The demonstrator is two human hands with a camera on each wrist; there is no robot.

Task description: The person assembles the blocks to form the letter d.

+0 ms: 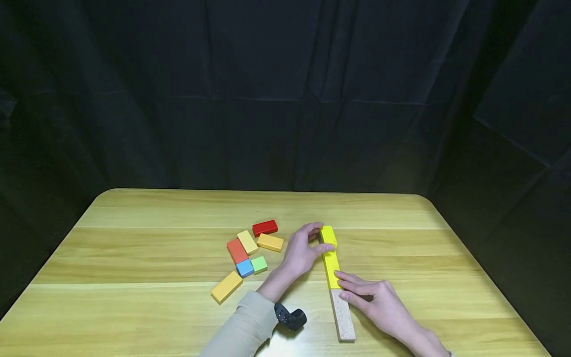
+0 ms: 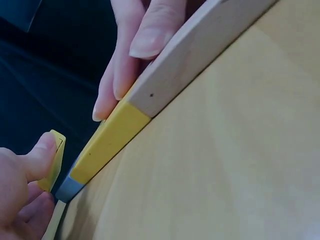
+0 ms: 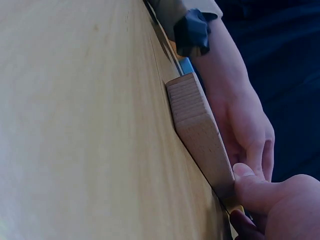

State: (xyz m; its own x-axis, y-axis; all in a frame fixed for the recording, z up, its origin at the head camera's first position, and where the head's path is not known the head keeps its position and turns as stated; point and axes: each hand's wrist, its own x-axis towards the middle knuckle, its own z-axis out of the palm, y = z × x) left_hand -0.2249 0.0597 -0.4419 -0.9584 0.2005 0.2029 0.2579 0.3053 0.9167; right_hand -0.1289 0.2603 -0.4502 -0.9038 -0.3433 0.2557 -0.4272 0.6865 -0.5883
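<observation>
A row of blocks runs away from me on the table: a speckled pale block (image 1: 342, 317) nearest, then a yellow block (image 1: 331, 270) end to end with it. At the far end my left hand (image 1: 302, 252) pinches another yellow block (image 1: 328, 235) between thumb and fingers. In the left wrist view that held yellow block (image 2: 57, 150) is tilted up, and a blue-grey piece (image 2: 69, 189) shows at the row's end. My right hand (image 1: 379, 302) touches the row's right side near the joint, its fingers fairly straight. The right thumb (image 3: 244, 170) lies against the pale block.
Left of my left hand lie loose blocks: dark red (image 1: 265, 227), orange (image 1: 270, 242), pale yellow (image 1: 247, 242), red-orange (image 1: 237, 251), blue (image 1: 245, 267), green (image 1: 259, 264) and another orange block (image 1: 227, 287). A black wrist device (image 1: 291, 317) sits at my left cuff. Dark curtains surround the wooden table (image 1: 134, 238).
</observation>
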